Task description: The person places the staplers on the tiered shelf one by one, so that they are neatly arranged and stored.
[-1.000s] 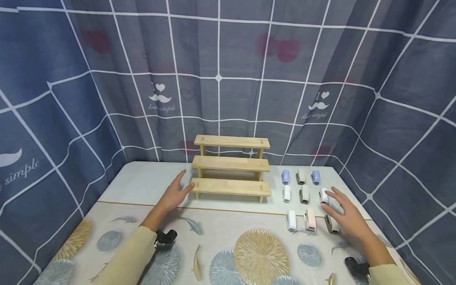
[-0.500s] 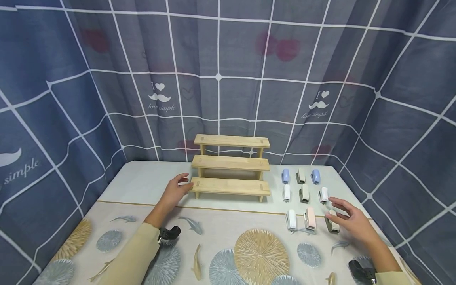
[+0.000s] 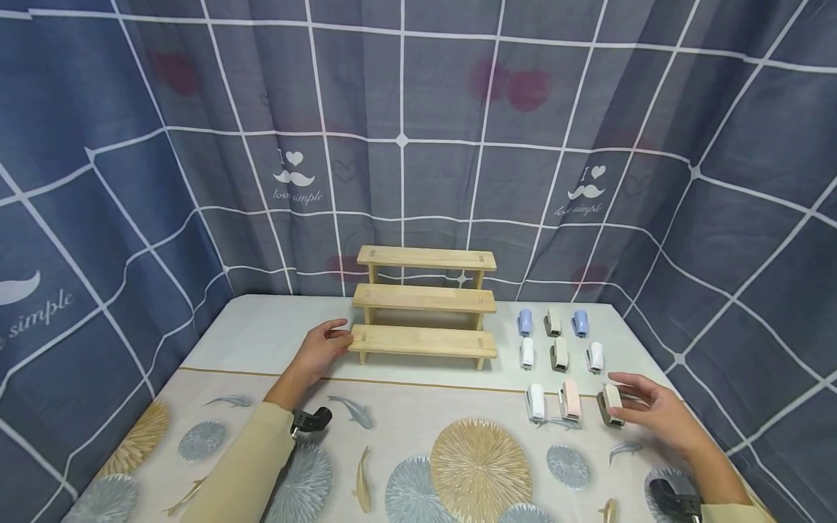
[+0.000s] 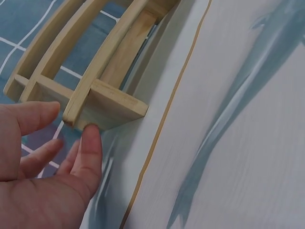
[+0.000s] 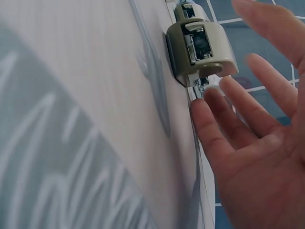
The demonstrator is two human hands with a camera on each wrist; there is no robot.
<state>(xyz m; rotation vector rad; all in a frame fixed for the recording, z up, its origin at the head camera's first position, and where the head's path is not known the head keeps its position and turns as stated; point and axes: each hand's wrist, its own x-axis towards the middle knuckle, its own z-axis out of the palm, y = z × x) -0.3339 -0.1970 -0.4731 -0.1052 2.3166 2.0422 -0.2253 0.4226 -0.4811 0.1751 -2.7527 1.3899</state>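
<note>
Head view: we see the right hand point(image 3: 657, 412) nearer the person than a second ago, gone from the white stapler point(image 3: 594, 357) in the middle row to just beside the cream stapler point(image 3: 612, 403), which stands on the surface point(image 3: 261, 330) at the right end of the front row. The left hand point(image 3: 320, 350), spread wide then, now bends in at the left end of the lowest board of the wooden stand point(image 3: 421, 340). We judge that this readies the right hand to take the cream stapler, but nothing is lifted yet, and the stand keeps its place. Both hands have their fingers apart, clamped on nothing that we can see. We cannot tell whether the right fingers touch the cream stapler, nor how firmly the left ones meet the board. In the right wrist view, another stapler point(image 5: 188, 10) is mostly hidden behind the cream one and cut off by the top edge; the left wrist view crops the stand's far end.
</note>
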